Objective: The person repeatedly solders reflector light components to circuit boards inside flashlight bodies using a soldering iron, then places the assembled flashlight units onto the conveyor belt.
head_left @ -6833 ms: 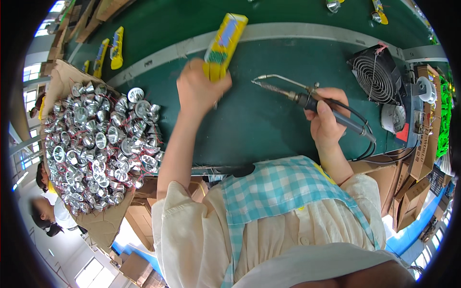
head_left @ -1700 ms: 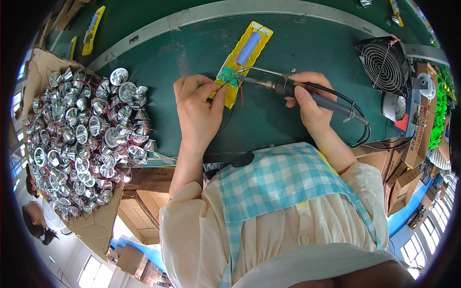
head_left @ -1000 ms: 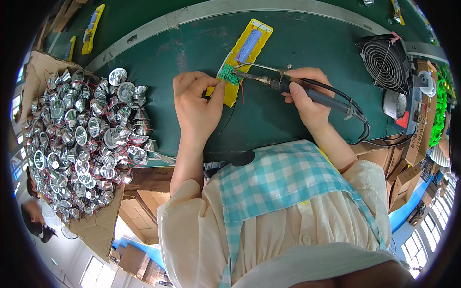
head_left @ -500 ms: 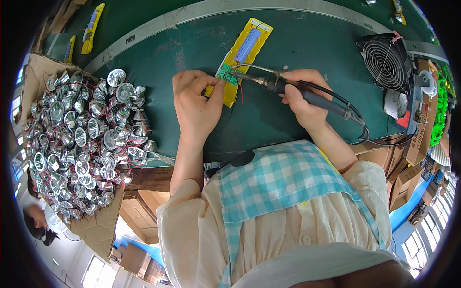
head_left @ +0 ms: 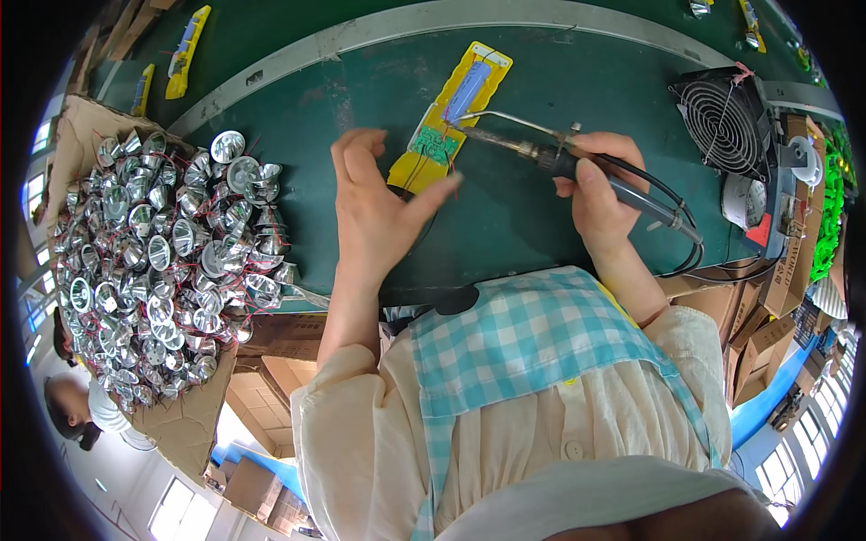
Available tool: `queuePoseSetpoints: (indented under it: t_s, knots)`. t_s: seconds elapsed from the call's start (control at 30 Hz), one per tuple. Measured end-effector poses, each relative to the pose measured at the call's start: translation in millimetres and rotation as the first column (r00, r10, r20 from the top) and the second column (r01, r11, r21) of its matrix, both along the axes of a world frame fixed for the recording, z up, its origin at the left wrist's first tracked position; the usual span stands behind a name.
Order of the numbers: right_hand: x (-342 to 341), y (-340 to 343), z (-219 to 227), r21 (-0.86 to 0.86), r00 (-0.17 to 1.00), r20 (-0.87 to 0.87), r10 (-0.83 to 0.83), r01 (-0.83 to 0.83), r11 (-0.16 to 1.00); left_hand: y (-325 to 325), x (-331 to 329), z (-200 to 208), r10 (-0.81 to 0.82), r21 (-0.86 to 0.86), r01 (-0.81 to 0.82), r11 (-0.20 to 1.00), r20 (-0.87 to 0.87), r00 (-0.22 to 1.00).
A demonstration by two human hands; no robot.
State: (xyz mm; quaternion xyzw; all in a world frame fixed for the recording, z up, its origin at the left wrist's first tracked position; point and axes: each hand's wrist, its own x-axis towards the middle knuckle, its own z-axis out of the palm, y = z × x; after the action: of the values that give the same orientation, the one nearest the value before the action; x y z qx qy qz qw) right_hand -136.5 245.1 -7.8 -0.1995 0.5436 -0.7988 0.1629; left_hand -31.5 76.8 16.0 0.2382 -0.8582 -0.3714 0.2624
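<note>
Your right hand (head_left: 606,194) has its grip wrapped around the soldering iron (head_left: 561,165), low on the handle, presumably for fine control of the tip. The thin metal tube (head_left: 516,119) rides above the shaft, angled to end near the tip, which suggests both are meant to meet one spot. The tip lies over the yellow housing's right side, near the battery's lower end; contact cannot be confirmed. Your left hand (head_left: 372,203) has its grip released, thumb and fingers spread around the housing's lower end, holding nothing visible; whether it touches cannot be told. The yellow housing (head_left: 437,117) lies on the bench (head_left: 523,225) between your hands, cavity up, evidently to expose the green circuit board (head_left: 435,144) and the blue battery (head_left: 467,93). The reflectors (head_left: 162,257) are heaped at your left, likely for that hand's reach; the black fan (head_left: 722,124) stands at your right, plausibly for fumes.
</note>
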Motion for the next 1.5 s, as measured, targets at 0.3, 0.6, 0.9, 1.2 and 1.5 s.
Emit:
queuePoseSetpoints:
  t_s: [0.3, 0.6, 0.9, 1.2, 1.5]
  knots:
    - [-14, 18, 15, -0.165, 0.991, -0.053, -0.125, 0.115, 0.980, -52, -67, -8, 0.140, -0.305, -0.044, 0.951, 0.299, 0.944]
    - [-25, 23, 11, -0.185, 0.972, -0.032, -0.234, 0.225, 0.957, -164, -234, -22, 0.221, -0.300, -0.069, 0.951, 0.507, 0.833]
    - [-25, 28, 14, -0.133, 0.981, -0.062, -0.183, 0.173, 0.976, -344, -67, -4, 0.737, -0.633, -0.384, 0.672, 0.619, 0.270]
    - [-23, 26, 23, -0.165, 0.974, 0.003, -0.225, 0.222, 0.961, -181, -59, 36, 0.440, -0.527, -0.092, 0.845, 0.586, 0.681]
    - [-15, 16, 18, -0.143, 0.993, -0.010, -0.119, 0.117, 0.983, 1, -6, -7, 0.075, -0.335, 0.109, 0.936, 0.491, 0.868]
